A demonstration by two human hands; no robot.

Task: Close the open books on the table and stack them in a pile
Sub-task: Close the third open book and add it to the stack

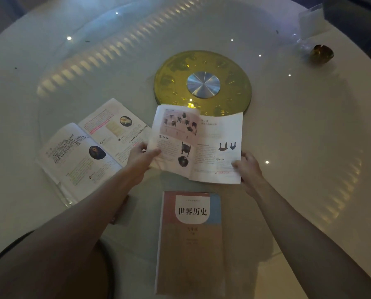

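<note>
An open book with pictures of bronze vessels (201, 145) is held above the table at the centre. My left hand (142, 157) grips its left page edge, and my right hand (248, 169) grips its lower right corner. To the left, a second open book with portraits and highlighted text (89, 147) lies flat on the table. A closed book with a pink, blue and tan cover (191, 242) lies near me, just below the held book.
The round white table (299, 137) has a glass turntable with a gold disc and a metal hub (203, 84) at its middle, right behind the held book. A small dark gold object (321, 53) and a clear box (311, 20) sit at the far right.
</note>
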